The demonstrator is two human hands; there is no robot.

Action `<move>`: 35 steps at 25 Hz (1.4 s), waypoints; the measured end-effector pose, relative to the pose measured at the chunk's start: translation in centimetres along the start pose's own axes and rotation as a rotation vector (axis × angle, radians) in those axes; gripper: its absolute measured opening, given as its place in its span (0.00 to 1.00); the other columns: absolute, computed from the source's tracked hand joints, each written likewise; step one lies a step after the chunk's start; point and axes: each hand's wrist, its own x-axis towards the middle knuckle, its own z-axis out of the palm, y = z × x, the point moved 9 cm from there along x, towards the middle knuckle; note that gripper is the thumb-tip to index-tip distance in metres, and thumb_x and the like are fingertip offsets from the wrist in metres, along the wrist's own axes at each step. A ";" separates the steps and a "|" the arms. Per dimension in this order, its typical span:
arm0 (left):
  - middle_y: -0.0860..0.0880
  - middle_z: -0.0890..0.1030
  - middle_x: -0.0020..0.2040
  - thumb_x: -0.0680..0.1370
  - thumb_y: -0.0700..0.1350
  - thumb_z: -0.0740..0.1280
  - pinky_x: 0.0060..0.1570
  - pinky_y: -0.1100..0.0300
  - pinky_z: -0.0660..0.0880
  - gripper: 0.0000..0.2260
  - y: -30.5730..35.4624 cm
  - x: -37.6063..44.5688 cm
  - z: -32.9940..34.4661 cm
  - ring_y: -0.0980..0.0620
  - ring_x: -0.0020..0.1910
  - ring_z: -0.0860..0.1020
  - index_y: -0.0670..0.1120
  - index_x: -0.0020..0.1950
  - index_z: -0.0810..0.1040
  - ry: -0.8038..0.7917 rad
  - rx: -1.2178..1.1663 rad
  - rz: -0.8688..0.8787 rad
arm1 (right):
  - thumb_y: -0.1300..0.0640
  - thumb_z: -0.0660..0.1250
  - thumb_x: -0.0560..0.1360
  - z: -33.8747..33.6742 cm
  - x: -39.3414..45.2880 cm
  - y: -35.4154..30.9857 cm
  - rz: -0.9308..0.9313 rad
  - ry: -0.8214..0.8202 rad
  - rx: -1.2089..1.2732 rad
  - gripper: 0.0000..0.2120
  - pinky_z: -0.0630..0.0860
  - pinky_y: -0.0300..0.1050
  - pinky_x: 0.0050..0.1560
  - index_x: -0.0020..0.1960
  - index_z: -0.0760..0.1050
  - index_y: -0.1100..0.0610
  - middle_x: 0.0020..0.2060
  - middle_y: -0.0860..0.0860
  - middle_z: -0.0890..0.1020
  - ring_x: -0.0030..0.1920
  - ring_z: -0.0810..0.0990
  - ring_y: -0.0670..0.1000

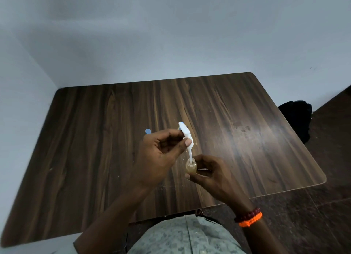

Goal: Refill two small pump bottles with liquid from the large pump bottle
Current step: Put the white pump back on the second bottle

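Observation:
My left hand (161, 155) pinches a white pump head (185, 134) between thumb and fingers, above the table. Its white tube (190, 156) points down into the open neck of a small clear bottle (191, 166) holding brownish liquid. My right hand (207, 172) grips that small bottle from the right side and keeps it upright. A blue-topped object (147, 131) shows just behind my left hand, and most of it is hidden. The large pump bottle cannot be made out in this view.
A dark wooden table (95, 139) fills the middle of the view, pushed into a corner of pale walls. A black object (296, 119) sits on the floor past the table's right edge. Red and orange bracelets (248, 217) circle my right wrist.

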 end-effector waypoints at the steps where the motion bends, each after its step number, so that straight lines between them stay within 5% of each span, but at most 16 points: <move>1: 0.50 0.90 0.50 0.77 0.40 0.75 0.52 0.61 0.85 0.09 -0.2 -0.3 0.3 0.54 0.50 0.88 0.41 0.56 0.87 -0.023 0.024 -0.002 | 0.44 0.78 0.72 -0.1 0.0 -0.4 -0.015 0.003 -0.011 0.15 0.85 0.38 0.51 0.57 0.81 0.40 0.53 0.37 0.86 0.54 0.86 0.39; 5: 0.52 0.89 0.50 0.77 0.44 0.74 0.53 0.59 0.85 0.09 -0.9 -1.0 0.9 0.56 0.51 0.88 0.44 0.56 0.87 -0.081 0.058 -0.019 | 0.46 0.78 0.72 -0.6 0.1 -2.5 -0.069 0.025 -0.001 0.14 0.82 0.31 0.48 0.56 0.81 0.38 0.54 0.35 0.85 0.55 0.85 0.37; 10: 0.62 0.88 0.48 0.75 0.52 0.72 0.52 0.68 0.82 0.09 -0.4 -1.2 0.9 0.62 0.52 0.86 0.56 0.55 0.84 -0.106 0.071 -0.022 | 0.52 0.78 0.74 -0.9 0.2 -4.6 -0.141 0.015 0.022 0.14 0.80 0.28 0.50 0.59 0.82 0.43 0.55 0.37 0.86 0.55 0.85 0.37; 17: 0.49 0.86 0.54 0.73 0.50 0.76 0.53 0.64 0.82 0.17 -0.4 -1.0 1.2 0.54 0.54 0.85 0.43 0.58 0.84 -0.169 0.092 0.030 | 0.56 0.77 0.76 -0.9 0.2 -5.0 -0.182 0.018 0.004 0.14 0.83 0.33 0.51 0.61 0.84 0.52 0.52 0.42 0.87 0.55 0.86 0.39; 23: 0.54 0.87 0.55 0.76 0.40 0.77 0.57 0.62 0.82 0.15 -0.6 -1.5 1.4 0.56 0.57 0.85 0.50 0.61 0.83 -0.174 0.083 0.020 | 0.56 0.77 0.76 -1.0 -0.2 -5.2 -0.206 0.026 0.009 0.15 0.84 0.34 0.51 0.62 0.83 0.51 0.53 0.40 0.87 0.55 0.86 0.40; 27: 0.51 0.86 0.59 0.72 0.48 0.79 0.60 0.54 0.83 0.23 -0.6 -2.0 1.7 0.50 0.62 0.84 0.47 0.66 0.81 -0.153 0.004 -0.009 | 0.53 0.76 0.77 -1.0 -0.6 -5.5 -0.220 0.037 0.007 0.16 0.81 0.29 0.49 0.64 0.81 0.47 0.51 0.29 0.85 0.55 0.85 0.35; 30: 0.50 0.85 0.57 0.73 0.43 0.80 0.59 0.49 0.84 0.22 -0.9 -2.1 0.9 0.48 0.59 0.84 0.47 0.66 0.81 -0.063 0.043 0.001 | 0.54 0.76 0.77 -1.2 -0.5 -5.2 -0.201 0.040 0.017 0.16 0.81 0.28 0.49 0.64 0.82 0.51 0.52 0.34 0.86 0.55 0.85 0.37; 35: 0.54 0.86 0.61 0.75 0.41 0.76 0.63 0.56 0.82 0.21 -0.5 -2.6 2.3 0.54 0.64 0.83 0.50 0.68 0.80 -0.154 0.054 0.031 | 0.54 0.76 0.76 -1.0 -0.6 -5.2 -0.207 0.035 -0.021 0.17 0.82 0.32 0.52 0.64 0.82 0.50 0.54 0.39 0.87 0.56 0.85 0.39</move>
